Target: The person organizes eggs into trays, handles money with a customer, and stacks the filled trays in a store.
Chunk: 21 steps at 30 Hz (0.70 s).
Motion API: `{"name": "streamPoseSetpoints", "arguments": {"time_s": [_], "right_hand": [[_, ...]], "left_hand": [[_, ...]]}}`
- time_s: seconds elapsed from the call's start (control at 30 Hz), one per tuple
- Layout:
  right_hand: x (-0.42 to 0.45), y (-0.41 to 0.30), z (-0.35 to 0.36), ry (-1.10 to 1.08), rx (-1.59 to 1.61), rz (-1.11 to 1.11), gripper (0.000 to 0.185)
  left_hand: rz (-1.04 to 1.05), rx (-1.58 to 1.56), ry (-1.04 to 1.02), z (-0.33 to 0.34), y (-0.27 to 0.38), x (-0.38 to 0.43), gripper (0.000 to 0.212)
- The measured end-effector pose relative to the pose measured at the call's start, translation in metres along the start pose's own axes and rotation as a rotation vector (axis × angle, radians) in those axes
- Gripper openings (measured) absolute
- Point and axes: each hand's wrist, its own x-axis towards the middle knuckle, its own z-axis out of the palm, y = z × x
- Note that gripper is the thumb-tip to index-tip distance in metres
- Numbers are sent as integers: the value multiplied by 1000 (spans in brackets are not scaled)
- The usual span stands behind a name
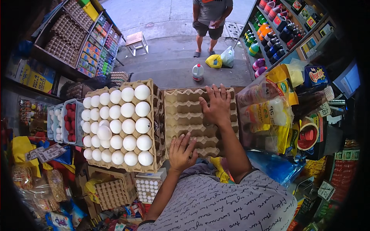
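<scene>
An empty cardboard egg tray [185, 121] lies on the counter before me. On its lower left part rests my left hand [182, 151], palm down with fingers apart. Farther forward, my right hand [216, 105] is spread over the tray's upper right part. Neither hand holds anything. Close by on the left stands a stack of cardboard trays [153, 138], its top one filled with white eggs [127, 110]. One loose white egg [104, 132] lies on top of the others, and an egg near the right edge bears a small dark mark.
Plastic-wrapped goods [268, 112] crowd the right side. Blue trays of red and white eggs [70, 122] stand far left. Beyond the counter are a white jug [198, 72], a yellow plastic bag [214, 61], a stool [136, 40] and a standing person [212, 14]. Bottle shelves [277, 31] flank the entrance.
</scene>
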Motion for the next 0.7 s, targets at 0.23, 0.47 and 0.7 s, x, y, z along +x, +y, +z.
{"name": "streamPoseSetpoints", "arguments": {"time_s": [0.23, 0.47, 0.7], "right_hand": [[1, 0, 4, 24, 15, -18, 61], [3, -2, 5, 30, 20, -11, 59], [3, -3, 4, 76, 34, -45, 55]], "left_hand": [[12, -10, 36, 0, -2, 1, 41], [25, -29, 5, -5, -5, 6, 44], [0, -82, -4, -4, -8, 5, 40]]}}
